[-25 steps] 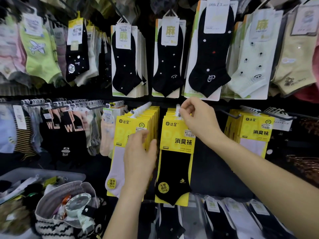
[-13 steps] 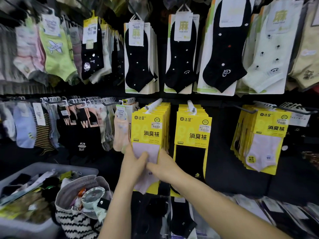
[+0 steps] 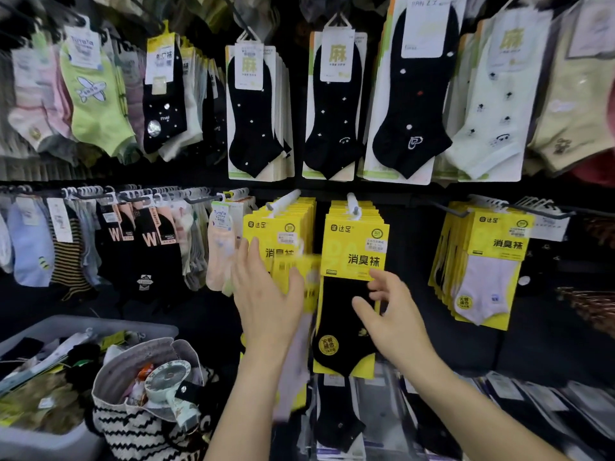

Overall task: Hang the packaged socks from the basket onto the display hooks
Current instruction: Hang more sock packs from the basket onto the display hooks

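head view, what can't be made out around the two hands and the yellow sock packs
All in the head view:
- Left hand: whether it has a grip on the blurred yellow pack; motion blur and the hand's back hide it.
- That pack's sock and print: smeared by motion.
- Basket: contents cut off by the left edge and covered by the striped bag.
- Lowest row of packs: blurred, cut off by the bottom edge.

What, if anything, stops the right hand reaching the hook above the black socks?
Probably nothing. The right hand is open in front of the black socks, just below the hook, whose white tip sticks out bare.
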A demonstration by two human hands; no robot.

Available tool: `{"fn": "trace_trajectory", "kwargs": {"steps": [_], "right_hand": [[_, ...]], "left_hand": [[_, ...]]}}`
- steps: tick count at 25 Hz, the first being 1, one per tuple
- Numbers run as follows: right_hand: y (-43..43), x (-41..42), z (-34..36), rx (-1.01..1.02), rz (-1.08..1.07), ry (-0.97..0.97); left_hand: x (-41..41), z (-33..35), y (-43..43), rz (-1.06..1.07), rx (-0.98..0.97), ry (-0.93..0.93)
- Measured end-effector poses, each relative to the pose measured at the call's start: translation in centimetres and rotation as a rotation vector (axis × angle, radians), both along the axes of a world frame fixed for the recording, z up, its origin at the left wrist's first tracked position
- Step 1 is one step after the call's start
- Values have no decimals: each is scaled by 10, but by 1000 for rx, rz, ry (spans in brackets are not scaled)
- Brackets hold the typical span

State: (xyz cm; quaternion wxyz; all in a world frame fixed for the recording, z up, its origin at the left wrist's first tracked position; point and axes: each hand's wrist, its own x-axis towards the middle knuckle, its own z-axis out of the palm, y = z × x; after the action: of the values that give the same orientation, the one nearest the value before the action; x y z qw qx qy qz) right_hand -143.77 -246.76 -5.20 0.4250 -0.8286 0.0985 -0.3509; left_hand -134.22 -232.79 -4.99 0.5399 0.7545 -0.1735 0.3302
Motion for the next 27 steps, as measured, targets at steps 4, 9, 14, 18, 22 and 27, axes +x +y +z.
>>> {"fn": "trace_trajectory", "kwargs": {"steps": [4,9,14,18,22,27], "right_hand": [[-13,2,-7,10,-32,6],[-8,-15,-38,17,74,1],[4,-43,-132,-7,251,366],[26,-42,-203,-16,288,602],[56,-53,-258,16,369,782],[70,-59,-267,5,391,845]], "left_hand": [[2,-9,-11,4,137,89],[11,-26,5,9,86,149],[4,-101,42,-13,12,305],[-14,-201,87,-14,190,640],[-52,-294,122,-243,658,1117],[-69,-326,145,-127,1070,1111]]}}
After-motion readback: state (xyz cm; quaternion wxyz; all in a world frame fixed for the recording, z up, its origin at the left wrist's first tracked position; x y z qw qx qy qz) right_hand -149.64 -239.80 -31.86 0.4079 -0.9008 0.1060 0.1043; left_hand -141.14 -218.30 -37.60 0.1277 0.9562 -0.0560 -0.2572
